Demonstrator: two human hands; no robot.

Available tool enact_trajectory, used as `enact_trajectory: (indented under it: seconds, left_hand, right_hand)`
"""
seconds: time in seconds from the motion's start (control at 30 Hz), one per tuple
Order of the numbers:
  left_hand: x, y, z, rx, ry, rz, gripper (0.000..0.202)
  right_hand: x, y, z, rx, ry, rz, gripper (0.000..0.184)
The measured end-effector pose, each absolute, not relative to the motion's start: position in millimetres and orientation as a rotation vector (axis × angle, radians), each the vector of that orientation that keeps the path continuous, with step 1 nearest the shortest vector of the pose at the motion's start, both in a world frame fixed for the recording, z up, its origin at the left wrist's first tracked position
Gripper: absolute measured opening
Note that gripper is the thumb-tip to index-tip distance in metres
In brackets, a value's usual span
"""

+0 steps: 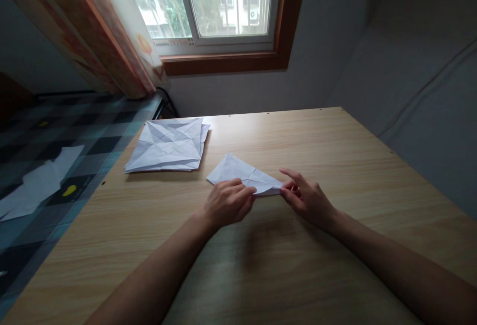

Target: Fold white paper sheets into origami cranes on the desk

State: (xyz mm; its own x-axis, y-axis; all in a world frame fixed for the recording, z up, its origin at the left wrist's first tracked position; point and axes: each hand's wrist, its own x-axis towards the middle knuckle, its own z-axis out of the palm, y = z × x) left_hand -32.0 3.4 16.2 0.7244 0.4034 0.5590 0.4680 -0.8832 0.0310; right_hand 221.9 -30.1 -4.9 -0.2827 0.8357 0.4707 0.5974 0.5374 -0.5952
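Observation:
A folded sheet of white paper point(242, 172) lies near the middle of the wooden table, narrowing to a point on its right. Crease lines run across its upper face. My left hand point(231, 200) is closed on its near edge, thumb and curled fingers at the fold. At the pointed right end, my right hand point(307, 198) pinches the tip between thumb and fingers, with the index finger raised. Part of the paper's near left side is hidden behind my left hand.
A stack of creased white paper sheets point(167, 143) sits at the table's far left. The wooden table point(372, 176) reaches toward a window point(231, 2) and wall. Left of it, a checked cloth surface point(100, 143) bears loose white paper point(40, 186). A curtain point(108, 27) hangs behind.

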Motion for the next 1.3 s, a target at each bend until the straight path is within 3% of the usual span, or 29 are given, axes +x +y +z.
enact_trajectory:
  seconds: [0.2,0.7,0.9,0.93,1.03,1.3]
  left_hand:
    - [-31,6,9,-2.82,-0.934,-0.95,0.03]
    - [-25,6,17,-2.838,-1.194,-0.527,0.021]
    - [-28,8,15,-2.901,-1.242,-0.741,0.053]
    - [-29,9,15,-2.902,-1.226,-0.795,0.05]
    - [-32,12,13,-2.888,-1.044,-0.87,0.01]
    - [-42,15,17,-2.86,-0.679,-0.616,0.023]
  right_hand:
    - [218,-26,-1,-1.334,-1.92,0.451,0.044]
    - [209,-9,2,-1.388,-2.03,0.384,0.021]
    - [215,-9,1,-1.274,-1.969,0.53,0.041]
    - [217,-9,-1,-1.229,-1.976,0.502,0.036]
    - [223,-11,-5,-1.081,-2.1,0.318,0.014]
    - [223,-25,3,-1.031,-2.445,-0.066,0.022]
